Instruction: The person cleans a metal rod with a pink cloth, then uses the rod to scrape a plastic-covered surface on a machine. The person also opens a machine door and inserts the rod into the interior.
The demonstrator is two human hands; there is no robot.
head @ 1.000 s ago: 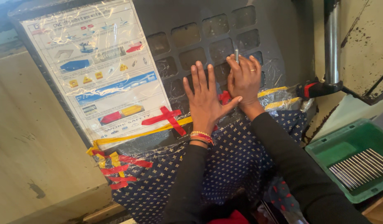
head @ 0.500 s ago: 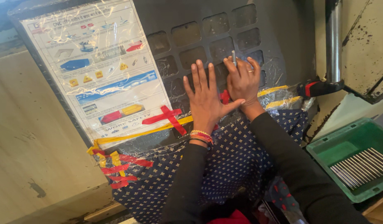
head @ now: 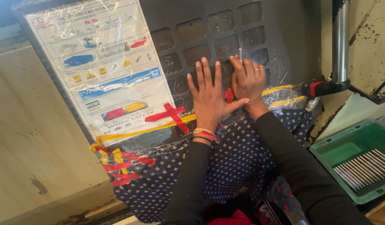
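Head view looks down on two bare hands pressed against a dark grey machine panel point(head: 259, 29) with rows of square recesses. Left hand point(head: 210, 96) lies flat on the panel, its grip apart, fingers spread and pointing upward, thumb stretched to the right until it touches the base of the other hand. Right hand point(head: 247, 80) sits just beside it, its grip clamped on a thin metal rod point(head: 240, 54), whose tip stands upright above the fingertips against one of the recesses; a ring shows on one finger. Red and yellow bangles point(head: 204, 133) circle the left wrist, and both arms wear black sleeves point(head: 302, 171). Clear plastic film point(head: 284, 66) covers the panel under the hands. A laminated instruction sheet point(head: 103, 66) with coloured pictures is fixed to the left part of the panel, held along its lower edge by yellow tape point(head: 138, 132) and a red tape cross point(head: 169, 114). Below the hands hangs a dark blue cloth with small dots point(head: 238, 162), taped at its left corner with red and yellow strips. To the right, a green tray point(head: 340, 152) holds a row of thin metal rods point(head: 363, 166), well apart from the hands. A steel column point(head: 340, 39) rises at the upper right.
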